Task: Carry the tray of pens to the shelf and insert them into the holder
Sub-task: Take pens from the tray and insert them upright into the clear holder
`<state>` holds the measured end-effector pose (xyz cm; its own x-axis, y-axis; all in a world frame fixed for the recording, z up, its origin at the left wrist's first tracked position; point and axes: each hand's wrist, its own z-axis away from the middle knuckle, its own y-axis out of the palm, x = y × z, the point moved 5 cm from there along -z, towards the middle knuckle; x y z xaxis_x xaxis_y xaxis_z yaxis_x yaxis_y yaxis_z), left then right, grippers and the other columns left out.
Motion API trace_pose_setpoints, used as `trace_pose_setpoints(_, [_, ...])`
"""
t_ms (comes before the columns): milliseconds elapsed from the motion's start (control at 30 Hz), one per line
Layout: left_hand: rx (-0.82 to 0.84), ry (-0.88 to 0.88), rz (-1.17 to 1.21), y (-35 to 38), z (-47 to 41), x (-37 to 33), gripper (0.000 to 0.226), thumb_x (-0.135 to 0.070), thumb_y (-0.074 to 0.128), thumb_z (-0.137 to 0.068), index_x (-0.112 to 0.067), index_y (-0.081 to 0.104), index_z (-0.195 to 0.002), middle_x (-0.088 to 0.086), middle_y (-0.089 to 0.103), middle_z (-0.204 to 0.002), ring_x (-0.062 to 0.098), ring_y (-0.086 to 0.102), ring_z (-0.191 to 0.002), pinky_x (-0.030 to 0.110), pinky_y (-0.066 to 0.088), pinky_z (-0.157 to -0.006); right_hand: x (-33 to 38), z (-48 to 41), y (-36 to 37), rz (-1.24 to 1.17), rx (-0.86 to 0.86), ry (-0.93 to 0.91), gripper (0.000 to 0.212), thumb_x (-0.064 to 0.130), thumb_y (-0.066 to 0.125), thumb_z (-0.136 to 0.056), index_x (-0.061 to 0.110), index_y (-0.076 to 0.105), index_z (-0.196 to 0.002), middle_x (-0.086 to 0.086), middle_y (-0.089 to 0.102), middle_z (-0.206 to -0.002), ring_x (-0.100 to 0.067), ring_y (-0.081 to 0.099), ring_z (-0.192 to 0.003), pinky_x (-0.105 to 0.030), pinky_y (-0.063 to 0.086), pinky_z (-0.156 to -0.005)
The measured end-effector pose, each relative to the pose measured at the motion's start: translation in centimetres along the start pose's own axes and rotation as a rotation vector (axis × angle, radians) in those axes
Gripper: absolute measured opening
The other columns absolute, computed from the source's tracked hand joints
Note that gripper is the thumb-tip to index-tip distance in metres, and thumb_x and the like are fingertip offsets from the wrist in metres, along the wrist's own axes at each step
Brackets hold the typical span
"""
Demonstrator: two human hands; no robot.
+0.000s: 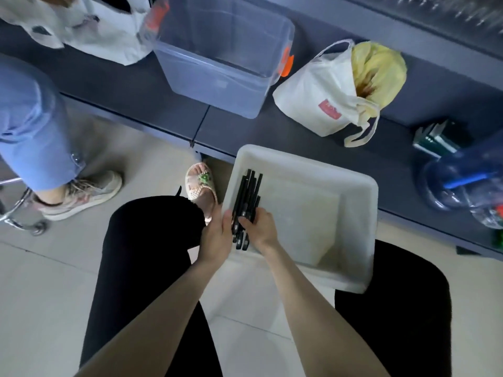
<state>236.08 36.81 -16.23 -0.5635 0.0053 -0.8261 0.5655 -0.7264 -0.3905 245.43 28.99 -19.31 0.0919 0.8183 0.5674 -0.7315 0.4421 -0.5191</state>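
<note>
A white plastic tray [353, 191] rests partly on my right thigh and partly on the edge of a dark bench. Inside it, along the left wall, lies a bundle of several black pens [249, 194]. My left hand [217, 235] is at the tray's near left corner with its fingers against the pens' near ends. From the other side, my right hand [260, 227] curls its fingers over the same bundle. A flat white sheet lies in the tray bottom. No pen holder is in view.
On the dark bench [152, 96] stand a clear storage bin [217, 77], a white cloth bag [324, 102] holding a yellow bag, some books [438, 140] and a blue water jug [462, 180]. Another person's legs [35, 126] and wheeled metal legs stand at the left.
</note>
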Motion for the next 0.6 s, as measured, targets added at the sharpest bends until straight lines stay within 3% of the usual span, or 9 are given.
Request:
trace_pose_setpoints(133, [0.001,-0.057,0.012,0.1,-0.2,0.2,0.029,-0.027,0.035,-0.101,-0.016,0.045,-0.126,0.011,0.064,-0.091,0.029,0.062,-0.085,0.031,0.044,-0.068,-0.2,-0.6,1.2,-0.036,-0.019,0.031,0.028,0.021,0.059,-0.089,0.010,0.051,-0.113,-0.008,0.062,-0.112,-0.028,0.059,-0.102,-0.026,0.040,-0.074])
trace_pose_setpoints(233, [-0.005,-0.061,0.021,0.1,-0.2,0.2,0.028,-0.027,0.035,-0.101,-0.016,0.045,-0.125,0.014,0.064,-0.094,0.030,0.062,-0.087,0.034,0.045,-0.073,-0.3,-0.9,1.1,-0.010,-0.077,0.027,0.020,0.020,0.059,-0.087,0.010,0.056,-0.105,-0.008,0.065,-0.103,-0.028,0.061,-0.095,-0.027,0.042,-0.072])
trace_pose_setpoints(367, [-0.002,-0.054,0.032,0.2,-0.2,-0.1,0.027,-0.028,0.035,-0.101,-0.016,0.045,-0.122,0.013,0.060,-0.083,0.027,0.059,-0.077,0.028,0.038,-0.064,-1.3,-1.5,1.0,-0.083,-0.087,-0.009,0.010,0.016,0.064,-0.080,0.006,0.066,-0.083,-0.017,0.070,-0.081,-0.037,0.066,-0.078,-0.050,0.054,-0.073])
trace_pose_setpoints(467, [-0.009,-0.037,0.024,0.2,-0.1,-0.4,0.025,-0.027,0.035,-0.101,-0.011,0.046,-0.117,0.012,0.054,-0.072,0.030,0.054,-0.071,0.034,0.039,-0.067,-1.9,-1.6,0.6,-0.088,-0.087,-0.046,0.009,0.014,0.063,-0.080,0.008,0.066,-0.074,-0.013,0.064,-0.068,-0.030,0.060,-0.066,-0.053,0.052,-0.069])
trace_pose_setpoints(533, [-0.012,-0.041,0.004,0.3,-0.3,-0.1,0.028,-0.027,0.035,-0.101,-0.010,0.046,-0.120,0.014,0.057,-0.078,0.031,0.056,-0.076,0.037,0.042,-0.072,-1.8,-1.2,0.0,-0.109,-0.105,-0.049,0.016,0.012,0.062,-0.081,0.016,0.060,-0.065,-0.010,0.058,-0.064,-0.026,0.054,-0.063,-0.053,0.052,-0.068])
trace_pose_setpoints(600, [-0.017,-0.021,-0.019,0.4,-0.5,0.2,0.032,-0.027,0.035,-0.101,-0.011,0.046,-0.127,0.016,0.062,-0.099,0.031,0.058,-0.094,0.037,0.044,-0.084,-1.6,-0.7,-1.3,-0.098,-0.147,-0.066,0.023,0.011,0.063,-0.082,0.019,0.055,-0.063,-0.012,0.060,-0.067,-0.029,0.058,-0.065,-0.050,0.053,-0.069])
